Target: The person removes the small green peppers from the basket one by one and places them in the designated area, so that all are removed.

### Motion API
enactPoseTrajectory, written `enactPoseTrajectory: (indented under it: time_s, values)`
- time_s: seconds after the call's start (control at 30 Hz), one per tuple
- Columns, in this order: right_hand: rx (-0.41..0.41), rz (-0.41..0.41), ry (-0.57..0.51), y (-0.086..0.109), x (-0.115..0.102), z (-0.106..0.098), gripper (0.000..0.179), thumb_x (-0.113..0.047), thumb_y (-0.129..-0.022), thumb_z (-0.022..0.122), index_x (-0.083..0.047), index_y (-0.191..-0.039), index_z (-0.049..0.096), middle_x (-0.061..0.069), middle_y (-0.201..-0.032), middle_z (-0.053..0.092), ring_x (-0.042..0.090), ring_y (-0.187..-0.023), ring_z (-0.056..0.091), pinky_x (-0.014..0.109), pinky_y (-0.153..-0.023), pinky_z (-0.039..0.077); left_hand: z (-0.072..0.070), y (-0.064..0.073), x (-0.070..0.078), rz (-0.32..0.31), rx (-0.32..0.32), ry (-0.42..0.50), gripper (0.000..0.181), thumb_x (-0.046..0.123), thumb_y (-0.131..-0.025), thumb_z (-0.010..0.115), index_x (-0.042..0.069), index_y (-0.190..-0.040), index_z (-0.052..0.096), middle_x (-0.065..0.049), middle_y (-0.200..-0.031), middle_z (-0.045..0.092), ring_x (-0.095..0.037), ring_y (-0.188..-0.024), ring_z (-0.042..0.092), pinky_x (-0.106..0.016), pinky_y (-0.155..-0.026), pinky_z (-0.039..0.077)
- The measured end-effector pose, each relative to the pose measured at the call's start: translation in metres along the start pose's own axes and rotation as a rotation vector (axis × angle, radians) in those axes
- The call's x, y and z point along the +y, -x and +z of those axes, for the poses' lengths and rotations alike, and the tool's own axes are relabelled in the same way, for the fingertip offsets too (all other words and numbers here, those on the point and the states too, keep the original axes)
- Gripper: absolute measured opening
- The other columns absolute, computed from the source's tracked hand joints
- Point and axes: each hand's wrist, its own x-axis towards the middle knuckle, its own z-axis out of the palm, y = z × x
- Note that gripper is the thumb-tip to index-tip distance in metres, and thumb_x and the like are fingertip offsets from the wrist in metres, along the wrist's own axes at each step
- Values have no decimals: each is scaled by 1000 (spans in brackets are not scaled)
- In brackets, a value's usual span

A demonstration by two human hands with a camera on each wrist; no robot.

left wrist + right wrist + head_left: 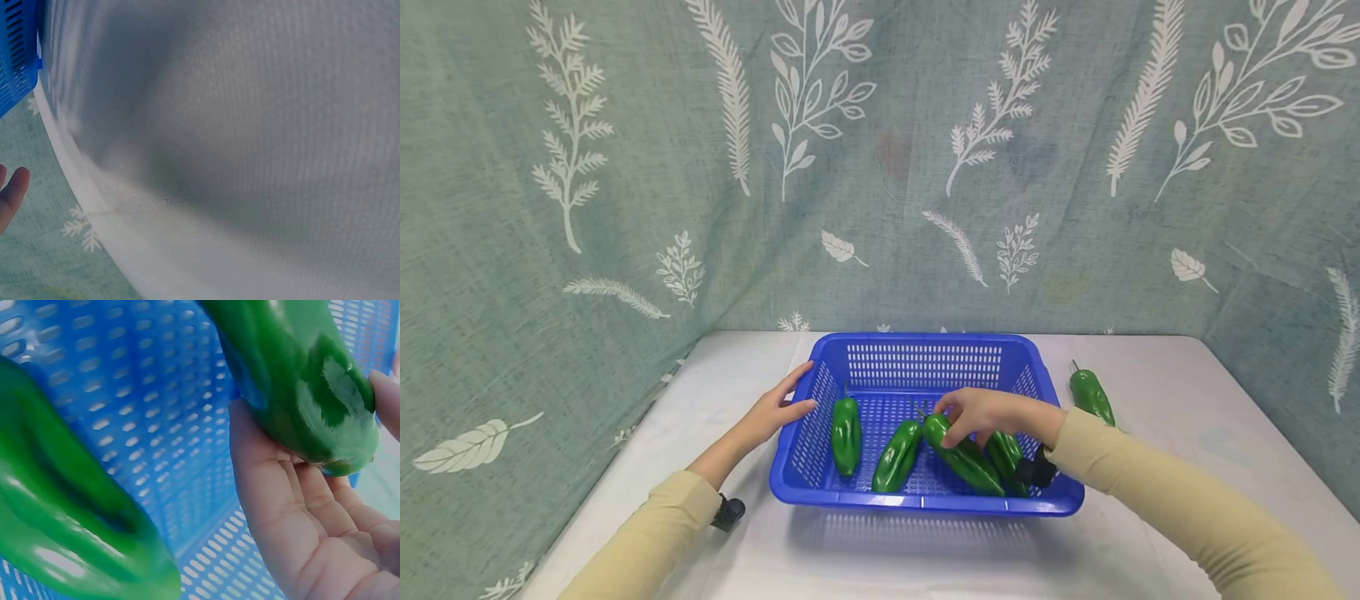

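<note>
A blue plastic basket (925,502) with slotted walls stands on the white table. My right hand (988,410) reaches into it and grips a long green pepper (966,467) near the stem end, thumb on one side and fingers on the other. In the right wrist view, the same pepper (281,362) sits between thumb and fingers. Beside it in the basket lie more green peppers: one at the left (846,437), one in the middle (897,457) and one partly hidden under my right wrist (1006,457). My left hand (772,412) rests on the basket's left rim, fingers extended.
Outside the basket, to its right, another green pepper (1092,396) lies on the white table (1187,467), partly behind my right sleeve. A grey-green cloth (895,167) with white leaf prints hangs behind and at the sides of the table.
</note>
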Motion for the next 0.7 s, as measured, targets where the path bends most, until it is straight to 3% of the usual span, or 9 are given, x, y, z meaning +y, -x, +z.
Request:
enactPoseTrajectory:
  time_s: [0.27, 0.5, 0.7]
  values:
    - [-37, -29, -38, 7, -4, -9, 54, -8, -73, 74, -7, -122, 52, 16, -120, 54, 24, -93, 59, 38, -66, 53, -1, 0, 0, 1, -5, -9, 67, 33, -91, 54, 21, -147, 19, -24, -144, 29, -46, -120, 43, -55, -95, 39]
    - [-30, -62, -66, 13, -4, -18, 54, -9, -75, 72, -8, -124, 51, 15, -123, 52, 24, -98, 58, 38, -73, 52, -2, -1, 2, -1, -6, -12, 67, 23, -92, 52, 12, -147, 17, -29, -143, 28, -49, -120, 41, -57, -96, 37]
    - [-12, -93, -61, 20, -5, -24, 54, -10, -76, 71, -9, -126, 51, 17, -128, 50, 23, -101, 58, 39, -76, 52, -1, -1, 1, 1, -2, -22, 67, 29, -91, 53, 17, -147, 18, -26, -144, 29, -47, -120, 42, -56, -96, 37]
